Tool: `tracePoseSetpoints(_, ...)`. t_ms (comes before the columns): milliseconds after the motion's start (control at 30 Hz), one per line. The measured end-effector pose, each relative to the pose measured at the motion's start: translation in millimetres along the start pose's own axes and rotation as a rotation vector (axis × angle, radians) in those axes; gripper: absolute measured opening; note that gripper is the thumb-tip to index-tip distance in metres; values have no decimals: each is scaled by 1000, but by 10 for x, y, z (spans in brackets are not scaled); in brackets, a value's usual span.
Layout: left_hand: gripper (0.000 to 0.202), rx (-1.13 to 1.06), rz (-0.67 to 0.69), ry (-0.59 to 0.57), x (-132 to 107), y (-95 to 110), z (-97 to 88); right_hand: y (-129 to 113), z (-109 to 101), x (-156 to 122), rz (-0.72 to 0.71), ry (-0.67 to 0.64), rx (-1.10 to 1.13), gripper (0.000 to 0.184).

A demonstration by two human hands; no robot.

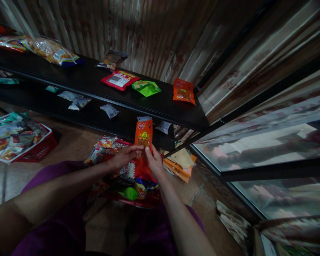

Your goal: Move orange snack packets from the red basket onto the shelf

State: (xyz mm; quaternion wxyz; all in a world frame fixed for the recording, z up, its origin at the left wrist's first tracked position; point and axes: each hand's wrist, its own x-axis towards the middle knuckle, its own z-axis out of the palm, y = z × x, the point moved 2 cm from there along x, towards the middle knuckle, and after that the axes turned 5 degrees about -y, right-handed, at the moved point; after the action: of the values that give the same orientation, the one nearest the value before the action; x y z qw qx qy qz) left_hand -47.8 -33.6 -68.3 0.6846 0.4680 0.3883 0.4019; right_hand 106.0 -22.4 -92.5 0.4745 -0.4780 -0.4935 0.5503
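Facing up toward the wearer, an orange snack packet (143,131) was held above a red basket (136,204), its top edge near the lower shelf (93,114). At its bottom end the right hand (155,163) had its grip pinching the packet, thumb pressed on the front. The left hand (126,155) touched the lower left edge with its fingers (whether that grip pinched too, I could not tell). Below them, the basket held a heap of wrapped snacks, with a green packet (129,193) and a blue packet (148,184) near its front rim. Small silvery packets (109,111) lay scattered along the lower shelf. On the black upper shelf (160,106), a red packet (120,80) touched or nearly touched a bright green pouch (146,88), while another orange packet (184,91) lay near the right end. Well to the left, a second basket (44,147), filled with packets, stood on the tiled floor (69,142).
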Motion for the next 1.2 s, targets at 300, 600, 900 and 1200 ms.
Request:
tracePoseSetpoints(300, 26, 270, 59, 244, 42, -23, -160, 49, -110, 10, 42, 77, 170, 43)
tracePoseSetpoints(600, 31, 88, -60, 135, -38, -53, -199, -66, -122, -21, 64, 141, 255, 40)
tracePoseSetpoints(900, 30, -39, -89, 7, -59, -49, -146, -72, -139, -15, 92, 130, 203, 39)
tracePoseSetpoints(1200, 34, 159, -21, 112, -19, -53, -174, -4, -127, -35, 68, 31, 309, 34)
